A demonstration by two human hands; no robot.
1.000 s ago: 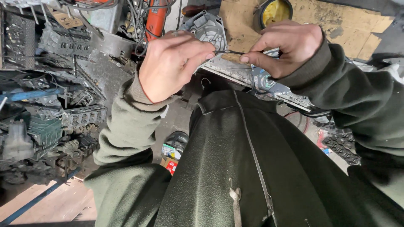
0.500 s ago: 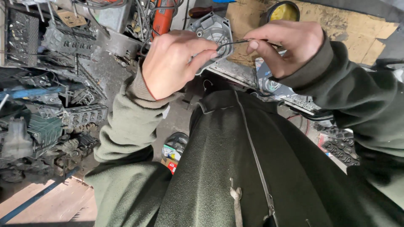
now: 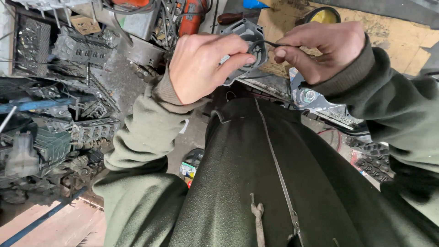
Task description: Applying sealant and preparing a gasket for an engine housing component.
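Head view, looking down over a dark green zipped jacket (image 3: 283,183) at both hands raised in front of the chest. Left hand (image 3: 206,66) curled closed, thumb and forefinger pinched together at the tip; the pinch sits against the face of a small grey fan housing (image 3: 249,36), round opening with dark blades visible just past the fingertips. Most of the housing hidden behind the left hand, so whether the other fingers support it from behind cannot be told. Right hand (image 3: 320,48) also closed, thumb and forefinger nipped on a thin black wire (image 3: 270,44). Wire runs from the right fingertips across the short gap to the left fingertips and curves at the fan opening. The two pinches near each other, not touching. Below the right wrist, a grey metal part with a round boss (image 3: 307,96) on the cluttered bench. Farther back: an orange power tool (image 3: 192,18), a yellow-lidded tin (image 3: 323,16) on cardboard. Left of the person, stacked grey engine parts (image 3: 89,132) and a blue bar (image 3: 36,104).
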